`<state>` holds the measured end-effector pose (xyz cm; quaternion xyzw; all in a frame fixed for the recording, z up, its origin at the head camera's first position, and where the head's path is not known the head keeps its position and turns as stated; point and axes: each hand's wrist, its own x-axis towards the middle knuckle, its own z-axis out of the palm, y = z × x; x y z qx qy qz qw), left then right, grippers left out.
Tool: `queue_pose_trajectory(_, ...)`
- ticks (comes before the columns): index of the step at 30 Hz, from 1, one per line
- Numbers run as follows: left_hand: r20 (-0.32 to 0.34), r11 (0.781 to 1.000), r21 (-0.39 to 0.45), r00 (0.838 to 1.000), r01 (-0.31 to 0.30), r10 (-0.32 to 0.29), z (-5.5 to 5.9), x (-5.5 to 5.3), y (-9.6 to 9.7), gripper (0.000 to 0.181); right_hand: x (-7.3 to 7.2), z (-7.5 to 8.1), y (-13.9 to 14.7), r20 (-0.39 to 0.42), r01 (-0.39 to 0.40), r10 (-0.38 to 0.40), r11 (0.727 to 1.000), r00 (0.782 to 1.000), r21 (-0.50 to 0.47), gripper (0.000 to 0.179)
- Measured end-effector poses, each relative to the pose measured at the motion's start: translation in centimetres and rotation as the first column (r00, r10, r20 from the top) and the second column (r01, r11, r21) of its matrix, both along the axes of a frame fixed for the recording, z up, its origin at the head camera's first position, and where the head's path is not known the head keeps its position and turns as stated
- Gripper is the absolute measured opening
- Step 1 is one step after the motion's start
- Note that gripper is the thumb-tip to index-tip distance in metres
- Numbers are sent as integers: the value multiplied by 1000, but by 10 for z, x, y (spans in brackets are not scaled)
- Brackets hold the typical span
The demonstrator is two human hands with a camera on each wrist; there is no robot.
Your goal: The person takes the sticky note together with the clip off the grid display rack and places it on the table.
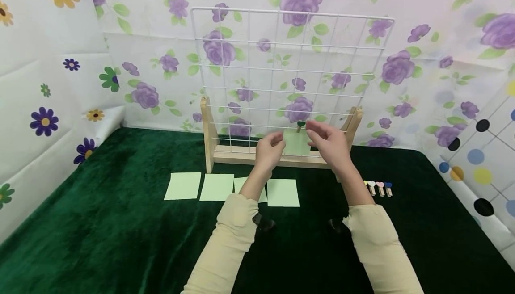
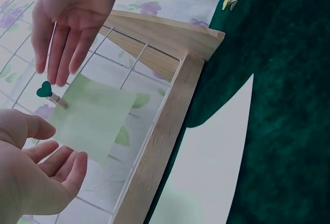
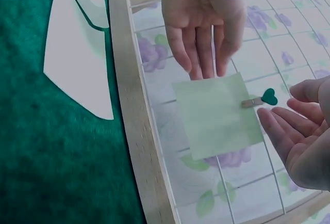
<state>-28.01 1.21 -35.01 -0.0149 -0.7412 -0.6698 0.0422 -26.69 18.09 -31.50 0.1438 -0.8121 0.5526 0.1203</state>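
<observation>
A pale green square paper (image 1: 297, 142) hangs on the white wire grid (image 1: 289, 68), held at its top edge by a small wooden clothespin (image 3: 252, 102) with a dark green heart (image 2: 45, 89). My left hand (image 1: 269, 152) is beside the paper's left edge, fingers relaxed and slightly bent, holding nothing. To the right of the paper and clothespin is my right hand (image 1: 331, 144), its fingers loosely extended and also holding nothing. In the right wrist view, the left fingertips come up close to the paper's edge; whether they touch it I cannot tell.
Several pale green paper squares (image 1: 183, 186) lie in a row on the green cloth (image 1: 120, 222) before the grid's wooden stand (image 1: 208, 135). One lies partly behind my left forearm. Several heart-topped clothespins (image 1: 380, 188) lie at the right, past my right forearm.
</observation>
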Motion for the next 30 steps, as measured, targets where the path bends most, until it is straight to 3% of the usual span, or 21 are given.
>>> queue_pose_trajectory(6, -17, 1000, 11, 999, -27, 27, 2, -6, 5, 33, -8, 1, -7, 12, 30, -30, 1000, 999, 4, 42)
queue_pose_trajectory(11, 7, 999, 10, 1000, -30, 30, 3, -11, 7, 32, -15, 0, -13, 10, 43, -44, 999, 999, 20, 40)
queue_pose_trajectory(19, 26, 999, 19, 999, -35, 34, 3, -14, 7, 29, -21, 2, -21, -20, 121, -120, 990, 993, 69, 34)
queue_pose_trajectory(25, 29, 999, 34, 999, -28, 27, 2, -16, 7, 27, -24, 3, -22, -42, 217, -213, 969, 976, 116, 27)
queue_pose_trajectory(30, 28, 998, 49, 999, -44, 42, 1, -17, 9, 26, -26, 2, -22, -53, 208, -203, 970, 978, 127, 29)
